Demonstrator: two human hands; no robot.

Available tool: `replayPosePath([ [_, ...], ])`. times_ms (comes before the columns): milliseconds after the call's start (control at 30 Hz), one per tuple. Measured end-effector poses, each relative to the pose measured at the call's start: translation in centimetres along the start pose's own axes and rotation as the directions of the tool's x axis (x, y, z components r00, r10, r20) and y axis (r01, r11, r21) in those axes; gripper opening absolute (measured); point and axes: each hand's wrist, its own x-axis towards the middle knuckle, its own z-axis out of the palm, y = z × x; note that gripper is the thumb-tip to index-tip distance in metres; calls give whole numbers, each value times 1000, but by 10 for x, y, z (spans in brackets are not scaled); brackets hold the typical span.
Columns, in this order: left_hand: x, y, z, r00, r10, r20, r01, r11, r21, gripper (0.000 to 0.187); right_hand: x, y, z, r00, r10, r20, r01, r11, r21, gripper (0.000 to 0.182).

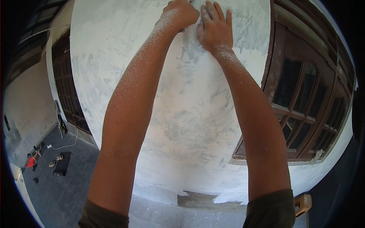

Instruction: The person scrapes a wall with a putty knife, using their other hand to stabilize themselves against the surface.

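Note:
Both my arms reach up to a white wall (pixel 182 114) with grey, patchy smears on it. My left hand (pixel 179 15) is closed in a fist against the wall near the top edge of the view. What its fingers hold, if anything, is hidden. Just to the right, my right hand (pixel 216 30) lies flat on the wall with its fingers stretched out, holding nothing. White dust speckles both wrists and much of the left forearm.
A brown wooden window (pixel 300 91) with glass panes is on the right. At left are a dark door (pixel 68 83), a white cable (pixel 64 146), and sandals (pixel 52 164) by a black mat (pixel 62 163). A bare patch (pixel 201 199) marks the lower wall. A yellowish wooden piece (pixel 303 204) shows lower right.

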Motion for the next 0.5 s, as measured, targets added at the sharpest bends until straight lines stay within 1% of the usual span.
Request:
replayPosePath([
  [33,-8,0,0,1000,0,-2,0,1000,-3,59,-1,0,0,1000,0,1,0,1000,17,59],
  [100,-26,0,1,998,-24,56,17,993,119,62,-1,1,2,1000,-4,-11,4,1000,15,59],
  [133,-39,-14,17,996,87,-35,-75,966,246,55,-1,1,3,1000,-9,-21,10,1000,15,59],
  [167,-44,-39,38,965,215,-151,-162,940,301,56,-2,0,2,1000,-12,-20,12,1000,18,59],
  [233,-44,-44,37,964,229,-133,-186,943,275,56,0,0,1,1000,2,-14,-1,1000,12,58],
  [267,-32,-40,34,963,235,-130,-192,942,276,56,-1,0,1,1000,7,-16,-7,1000,9,58],
  [300,-18,-24,22,991,124,-45,-114,976,183,58,-2,0,1,1000,6,-7,-6,1000,15,58],
  [333,-9,-11,10,999,22,46,-27,995,95,59,-1,1,1,1000,1,-3,-1,1000,18,58],
  [367,-12,-3,2,999,25,46,-29,995,91,59,-1,2,1,1000,0,-3,0,1000,14,58],
  [433,-26,7,-6,990,-96,104,83,989,122,59,-2,0,1,1000,5,-5,-5,1000,22,57],
  [467,-31,-17,17,997,69,-22,-61,969,241,56,-2,1,1,1000,6,0,-6,1000,23,57],
  [500,-48,-28,31,988,119,-94,-88,954,287,57,0,1,1,1000,5,-2,-5,1000,26,57],
])
